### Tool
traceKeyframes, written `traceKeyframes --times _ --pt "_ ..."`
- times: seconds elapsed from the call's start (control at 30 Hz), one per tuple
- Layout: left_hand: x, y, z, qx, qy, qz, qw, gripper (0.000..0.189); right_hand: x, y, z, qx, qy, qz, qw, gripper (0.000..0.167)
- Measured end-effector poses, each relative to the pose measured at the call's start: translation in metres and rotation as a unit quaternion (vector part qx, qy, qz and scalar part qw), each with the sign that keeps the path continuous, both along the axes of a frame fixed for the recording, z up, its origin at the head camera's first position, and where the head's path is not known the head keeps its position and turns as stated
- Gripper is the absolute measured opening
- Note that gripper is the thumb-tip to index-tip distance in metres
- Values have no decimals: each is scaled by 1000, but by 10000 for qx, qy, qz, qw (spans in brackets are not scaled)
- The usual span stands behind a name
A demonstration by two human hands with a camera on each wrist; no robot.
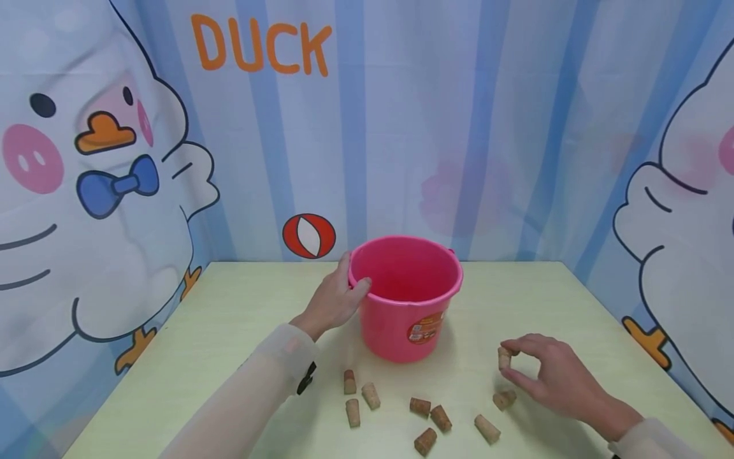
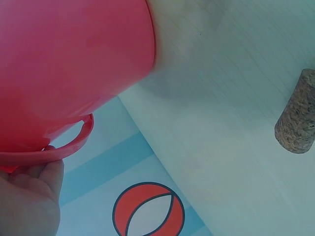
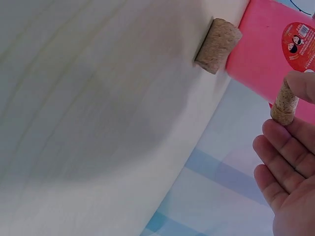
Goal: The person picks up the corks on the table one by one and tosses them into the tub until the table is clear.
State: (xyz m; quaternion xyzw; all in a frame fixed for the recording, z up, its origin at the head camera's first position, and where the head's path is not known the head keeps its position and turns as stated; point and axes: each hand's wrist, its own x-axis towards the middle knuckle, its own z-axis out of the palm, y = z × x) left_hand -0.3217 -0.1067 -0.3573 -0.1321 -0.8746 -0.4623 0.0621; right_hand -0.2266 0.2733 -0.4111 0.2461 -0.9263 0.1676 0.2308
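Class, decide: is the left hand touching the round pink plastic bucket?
Touching: the head view shows the left hand gripping the bucket by its rim.

A left-hand grip [image 2: 29,201] holds the rim [image 2: 29,157] of a bright pink, round-walled plastic bucket [image 2: 74,59]. Well apart from the bucket, a speckled brown, cylindrical cork [image 2: 297,115] (cut off by the frame) lies on the pale, wood-grained worktop [image 2: 211,128]. Behind the bucket, blue-striped fabric [image 2: 106,142] bears a red-and-white ball print [image 2: 149,212].
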Motion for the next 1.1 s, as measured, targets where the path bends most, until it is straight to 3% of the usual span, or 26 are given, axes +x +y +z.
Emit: traceKeyframes --times 0.4,0.8,1.1 --pt "-1 0 -2 28 35 -8 10000 82 -1 -13 11 -149 -46 -242 9996 36" --pt "0 0 0 -58 13 22 10000 84 -2 -26 26 -466 358 -52 9983 40" --pt "0 0 0 -36 44 5 10000 81 -7 -35 40 -628 352 -80 9974 41"
